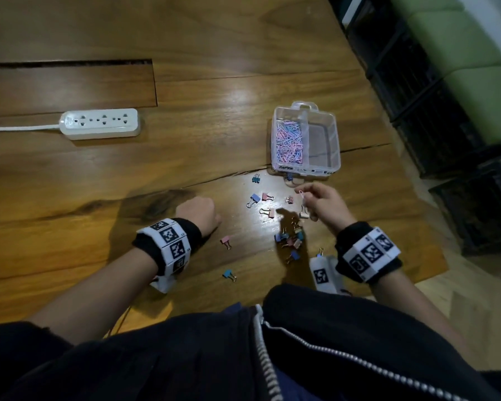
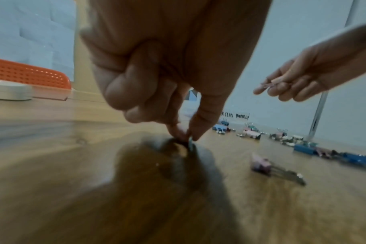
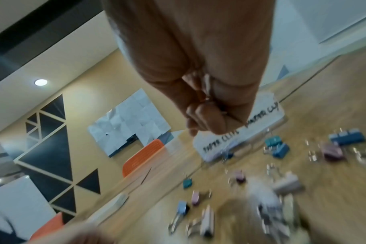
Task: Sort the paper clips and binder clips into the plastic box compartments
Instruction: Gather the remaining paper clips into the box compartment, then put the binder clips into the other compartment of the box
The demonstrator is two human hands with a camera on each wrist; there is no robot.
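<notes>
A clear plastic box (image 1: 334,140) stands on the wooden table at the right. Its left compartment is full of pink and blue paper clips (image 1: 289,140); its right compartment looks bare. Pastel binder clips (image 1: 289,238) lie scattered in front of it, also seen as binder clips (image 2: 261,163). My right hand (image 1: 302,195) hovers just before the box and pinches a pink paper clip (image 1: 301,193), seen between the fingers as the pink paper clip (image 3: 206,89). My left hand (image 1: 216,221) is curled down on the table, and its thumb and forefinger (image 2: 198,128) pinch a small bluish paper clip (image 2: 191,143).
A white power strip (image 1: 100,123) with its cord lies at the far left, behind it a long slot (image 1: 70,63) in the tabletop. The table's edge runs down the right side beside dark shelving (image 1: 417,111). An orange chair back (image 2: 27,74) stands beyond the table.
</notes>
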